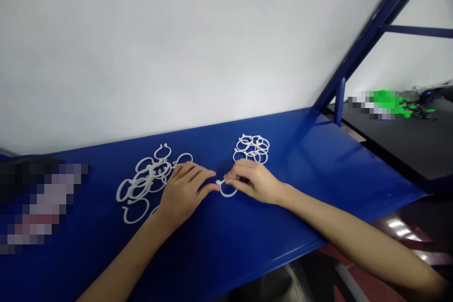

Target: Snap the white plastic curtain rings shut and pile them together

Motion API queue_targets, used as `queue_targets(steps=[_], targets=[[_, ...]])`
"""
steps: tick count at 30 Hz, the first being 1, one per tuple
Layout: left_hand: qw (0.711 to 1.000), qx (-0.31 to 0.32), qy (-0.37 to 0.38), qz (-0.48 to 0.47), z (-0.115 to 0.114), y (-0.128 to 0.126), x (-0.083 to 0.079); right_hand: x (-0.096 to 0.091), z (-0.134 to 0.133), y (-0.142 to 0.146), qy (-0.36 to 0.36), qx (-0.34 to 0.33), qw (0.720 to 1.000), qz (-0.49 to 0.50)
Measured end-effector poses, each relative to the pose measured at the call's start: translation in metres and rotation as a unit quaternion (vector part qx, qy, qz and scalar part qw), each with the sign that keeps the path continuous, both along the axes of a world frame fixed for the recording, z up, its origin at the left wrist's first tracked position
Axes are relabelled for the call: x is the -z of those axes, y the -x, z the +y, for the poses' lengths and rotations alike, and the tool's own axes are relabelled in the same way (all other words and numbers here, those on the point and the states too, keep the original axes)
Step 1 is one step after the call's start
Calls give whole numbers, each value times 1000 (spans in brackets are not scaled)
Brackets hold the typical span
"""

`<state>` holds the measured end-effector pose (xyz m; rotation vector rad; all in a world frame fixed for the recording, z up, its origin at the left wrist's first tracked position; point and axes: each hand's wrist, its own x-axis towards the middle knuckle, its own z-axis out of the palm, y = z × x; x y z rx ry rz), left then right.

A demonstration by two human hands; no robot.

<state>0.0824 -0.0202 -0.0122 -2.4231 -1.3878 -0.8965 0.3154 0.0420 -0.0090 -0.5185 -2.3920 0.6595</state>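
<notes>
My right hand (pixel 262 181) pinches a thin white plastic ring (pixel 228 195), which has a small knob at its left side. Just left of that ring is my left hand (pixel 182 193), its thumb and fingers apart, with the thumb tip close to the knob; whether it touches cannot be told. A loose pile of similar white rings (pixel 141 188) lies to the left, partly hidden behind my left hand, and some show open gaps. Beyond my right hand sits a tighter cluster of white rings (pixel 252 153).
The blue tabletop (pixel 283 226) meets a white wall (pixel 212 56) at the back. A blue metal frame (pixel 354 59) rises at right. Beyond it, green pieces (pixel 406 108) lie on a black table (pixel 392 139). At left are a dark object (pixel 21 170) and a blurred-out patch.
</notes>
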Motion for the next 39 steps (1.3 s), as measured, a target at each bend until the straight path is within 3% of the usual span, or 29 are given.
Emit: queue_targets(steps=[5, 9, 17, 24, 27, 30, 34, 39], targets=[[979, -194, 43, 48, 11, 28, 4, 2, 33, -14, -95, 226, 969, 19], [963, -245, 61, 92, 15, 43, 13, 9, 52, -22, -114, 273, 955, -2], [978, -177, 80, 76, 12, 32, 13, 10, 50, -20, -134, 279, 950, -27], [998, -50, -25, 40, 4, 11, 0, -3, 28, -13, -131, 178, 975, 26], [994, 4, -108, 12, -5, -5, -6, -6, 10, -6, -42, 92, 994, 39], [982, 54, -183, 1, -14, -16, -13, -5, -6, 2, 122, 46, 991, 27], [971, 45, -229, 44, -21, -17, -18, 0, -14, 9, 320, 18, 946, 50], [957, 32, -276, 80, -26, -16, -19, 3, -19, 11, 480, -46, 873, 66]])
